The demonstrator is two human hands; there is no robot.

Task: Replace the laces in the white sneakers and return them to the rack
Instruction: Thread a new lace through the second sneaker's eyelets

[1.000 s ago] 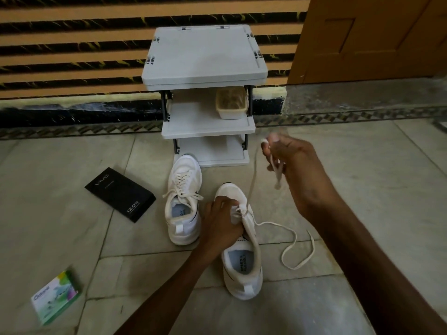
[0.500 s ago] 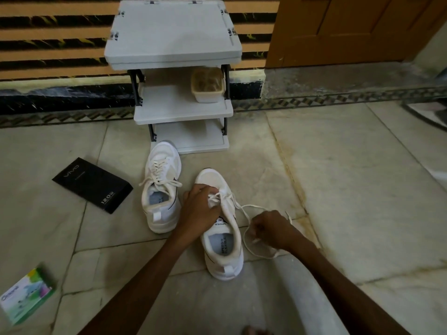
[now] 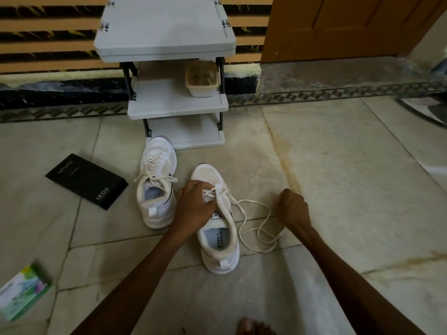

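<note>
Gripping the shoe [image 3: 217, 240] on the floor with the left hand [image 3: 196, 204]. Resting the right hand [image 3: 294, 209] low now, curled, not up high like before; cannot tell if pinching the lace [image 3: 217, 191]. Still pulling lace out, probably.

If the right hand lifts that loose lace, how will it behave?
Probably floppy: the lace lies in slack loops on the floor. Likely light, being thin cord. It may tug the sneaker, whose eyelets seem to hold it.

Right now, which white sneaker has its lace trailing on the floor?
The nearer sneaker, gripped by the left hand: its lace trails loose beside it. The farther sneaker is fully laced.
</note>
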